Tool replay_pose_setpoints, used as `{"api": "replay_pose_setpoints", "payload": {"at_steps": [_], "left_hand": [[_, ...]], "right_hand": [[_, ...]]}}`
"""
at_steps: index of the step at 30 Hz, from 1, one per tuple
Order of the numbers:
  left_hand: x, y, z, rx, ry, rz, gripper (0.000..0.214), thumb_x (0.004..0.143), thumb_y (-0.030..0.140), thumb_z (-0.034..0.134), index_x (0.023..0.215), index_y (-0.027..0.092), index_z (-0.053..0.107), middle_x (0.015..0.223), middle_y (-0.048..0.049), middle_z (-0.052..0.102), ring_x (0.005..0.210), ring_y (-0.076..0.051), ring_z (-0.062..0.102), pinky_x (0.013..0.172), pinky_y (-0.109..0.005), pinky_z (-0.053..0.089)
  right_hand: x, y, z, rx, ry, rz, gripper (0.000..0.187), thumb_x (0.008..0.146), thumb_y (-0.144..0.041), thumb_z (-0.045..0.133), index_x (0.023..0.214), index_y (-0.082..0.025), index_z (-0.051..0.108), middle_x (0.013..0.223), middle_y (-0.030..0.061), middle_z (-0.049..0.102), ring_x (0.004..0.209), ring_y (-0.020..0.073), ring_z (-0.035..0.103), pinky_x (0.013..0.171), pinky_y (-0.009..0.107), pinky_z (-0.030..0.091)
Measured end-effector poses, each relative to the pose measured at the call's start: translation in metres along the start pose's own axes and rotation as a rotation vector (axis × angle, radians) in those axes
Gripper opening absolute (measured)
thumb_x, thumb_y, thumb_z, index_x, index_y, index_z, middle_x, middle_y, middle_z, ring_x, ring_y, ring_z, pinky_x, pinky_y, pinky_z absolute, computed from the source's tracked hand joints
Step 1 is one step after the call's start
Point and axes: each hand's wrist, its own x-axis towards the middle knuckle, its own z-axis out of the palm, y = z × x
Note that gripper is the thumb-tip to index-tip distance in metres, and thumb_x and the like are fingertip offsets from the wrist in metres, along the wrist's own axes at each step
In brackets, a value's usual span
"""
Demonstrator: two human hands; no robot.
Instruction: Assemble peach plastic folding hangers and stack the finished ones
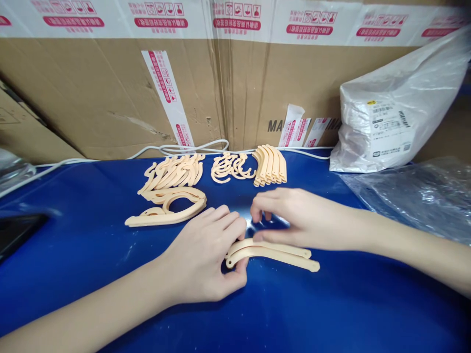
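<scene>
Two curved beige plastic hanger arms lie one beside the other in the middle. My left hand is closed around their left ends, which have small round holes. My right hand hovers just above and behind them. Its fingers are bent and apart from the thumb, with nothing visible between them. The right thumb tip is at the upper arm; whether it touches, I cannot tell. Beyond my left hand lies a small stack of beige folding hanger pieces with a round opening.
Along the back lie a pile of wavy beige pieces, several beige hooks and a row of curved arms. Behind them are a white cable and a cardboard box. A white plastic parcel and clear plastic are right; a dark object is left.
</scene>
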Motion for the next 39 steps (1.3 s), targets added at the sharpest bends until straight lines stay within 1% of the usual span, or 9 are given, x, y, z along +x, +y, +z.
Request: {"api": "replay_pose_setpoints", "payload": {"at_steps": [6, 12, 16, 22, 28, 32, 35, 37, 39], "left_hand": [[0.001, 0.002, -0.001, -0.026, -0.036, -0.018, 0.013, 0.070, 0.021, 0.055, 0.077, 0.018, 0.045, 0.073, 0.0002, 0.048, 0.071, -0.017, 0.040, 0.061, -0.032, 0.029], [0.001, 0.003, -0.004, -0.028, -0.051, -0.014, 0.015, 0.069, 0.024, 0.056, 0.079, 0.018, 0.047, 0.077, -0.0006, 0.049, 0.073, -0.018, 0.040, 0.062, -0.032, 0.030], [0.000, 0.003, -0.003, -0.039, -0.033, -0.026, 0.017, 0.070, 0.028, 0.058, 0.079, 0.018, 0.046, 0.076, -0.0005, 0.049, 0.072, -0.018, 0.040, 0.061, -0.032, 0.030], [0.000, 0.001, -0.001, -0.021, -0.025, -0.026, 0.014, 0.073, 0.028, 0.055, 0.078, 0.019, 0.046, 0.075, -0.0007, 0.049, 0.071, -0.019, 0.041, 0.061, -0.032, 0.031], [-0.002, 0.002, -0.004, -0.017, 0.056, -0.064, 0.018, 0.084, 0.036, 0.050, 0.085, 0.019, 0.049, 0.080, -0.0024, 0.052, 0.075, -0.020, 0.045, 0.064, -0.034, 0.034], [0.002, -0.007, -0.022, 0.023, 0.198, -0.192, 0.016, 0.093, 0.030, 0.039, 0.092, 0.019, 0.051, 0.086, -0.0024, 0.056, 0.080, -0.019, 0.050, 0.071, -0.033, 0.037], [0.008, -0.025, -0.048, 0.132, 0.270, -0.369, 0.018, 0.093, 0.034, 0.041, 0.094, 0.020, 0.053, 0.092, -0.0021, 0.058, 0.084, -0.019, 0.051, 0.072, -0.031, 0.037], [0.011, -0.043, -0.069, 0.223, 0.250, -0.499, 0.023, 0.093, 0.037, 0.040, 0.095, 0.019, 0.053, 0.089, -0.0025, 0.057, 0.083, -0.019, 0.050, 0.071, -0.030, 0.035], [0.010, -0.064, -0.088, 0.287, 0.145, -0.648, 0.028, 0.092, 0.042, 0.041, 0.093, 0.018, 0.055, 0.090, -0.0039, 0.058, 0.080, -0.019, 0.050, 0.070, -0.030, 0.034]], "right_hand": [[0.027, 0.033, -0.017, -0.387, 0.238, -0.002, 0.015, 0.091, -0.023, 0.053, 0.095, -0.014, 0.065, 0.095, 0.0064, 0.064, 0.086, 0.0188, 0.057, 0.077, 0.030, 0.037], [0.062, 0.041, -0.015, -0.686, 0.229, 0.155, 0.020, 0.088, -0.028, 0.056, 0.088, -0.015, 0.071, 0.097, 0.0116, 0.063, 0.096, 0.0265, 0.052, 0.078, 0.036, 0.031], [0.075, 0.039, -0.005, -0.729, 0.204, 0.233, 0.026, 0.087, -0.032, 0.055, 0.086, -0.012, 0.072, 0.094, 0.0134, 0.066, 0.095, 0.0277, 0.053, 0.079, 0.037, 0.030], [0.083, 0.042, 0.005, -0.727, 0.243, 0.278, 0.024, 0.084, -0.021, 0.051, 0.083, -0.008, 0.072, 0.083, 0.0142, 0.069, 0.088, 0.0275, 0.054, 0.079, 0.038, 0.029], [0.084, 0.038, 0.000, -0.688, 0.290, 0.251, 0.022, 0.081, -0.024, 0.054, 0.078, -0.011, 0.071, 0.080, 0.0122, 0.069, 0.086, 0.0274, 0.055, 0.080, 0.039, 0.029], [0.073, 0.022, -0.008, -0.584, 0.368, 0.182, 0.020, 0.081, -0.025, 0.055, 0.075, -0.013, 0.070, 0.081, 0.0106, 0.069, 0.088, 0.0263, 0.054, 0.080, 0.038, 0.029], [0.058, 0.009, -0.004, -0.481, 0.336, 0.072, 0.015, 0.079, -0.024, 0.058, 0.073, -0.015, 0.069, 0.078, 0.0071, 0.068, 0.083, 0.0235, 0.054, 0.076, 0.037, 0.028], [0.049, 0.003, 0.002, -0.400, 0.320, 0.020, 0.015, 0.078, -0.024, 0.060, 0.070, -0.017, 0.068, 0.074, 0.0037, 0.067, 0.079, 0.0204, 0.053, 0.076, 0.036, 0.028], [0.043, -0.001, 0.010, -0.324, 0.288, -0.011, 0.014, 0.078, -0.024, 0.060, 0.068, -0.017, 0.068, 0.070, 0.0015, 0.065, 0.076, 0.0186, 0.052, 0.075, 0.034, 0.028]]}}
